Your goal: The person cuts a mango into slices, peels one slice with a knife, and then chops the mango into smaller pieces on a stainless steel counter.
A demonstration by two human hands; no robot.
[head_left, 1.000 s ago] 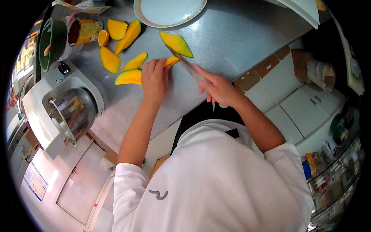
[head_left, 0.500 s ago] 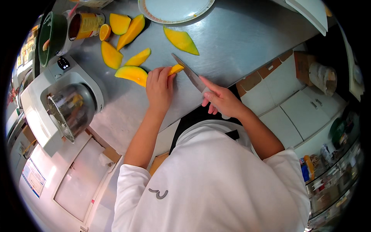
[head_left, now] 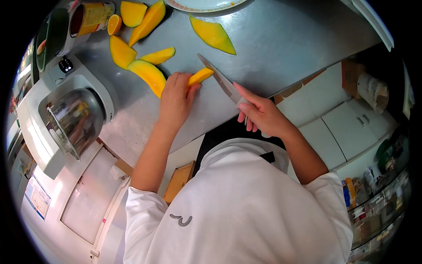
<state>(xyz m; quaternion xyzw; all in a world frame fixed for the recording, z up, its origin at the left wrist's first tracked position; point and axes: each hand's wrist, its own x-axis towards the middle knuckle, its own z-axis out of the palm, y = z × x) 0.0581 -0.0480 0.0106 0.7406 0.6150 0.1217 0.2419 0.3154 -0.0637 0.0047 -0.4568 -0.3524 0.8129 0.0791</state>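
Observation:
My left hand [head_left: 174, 100] is closed around a narrow wedge of yellow pumpkin [head_left: 201, 76], whose end sticks out past the fingers to the right. In my right hand [head_left: 264, 115] is a knife [head_left: 223, 82], gripped by its pale handle with the index finger stretched along it. The blade points up and left, its side beside the tip of the held wedge; whether they touch, I cannot tell. A larger pumpkin wedge [head_left: 149, 75] lies against the back of my left hand, and a thin slice [head_left: 158, 56] just beyond. To the right lies another green-skinned wedge [head_left: 214, 36].
More pumpkin pieces [head_left: 122, 53] and a cut orange fruit [head_left: 114, 24] lie on the metal table [head_left: 281, 39]. Beyond them a can [head_left: 93, 18] stands near a green bowl [head_left: 56, 33]. A white stand mixer [head_left: 77, 83] is at left, a plate [head_left: 206, 6] at the far edge.
The held wedge now shows more of its length and tilts more upward. Both hands have drawn slightly apart, with the knife moving right. The whole view has shifted a little.

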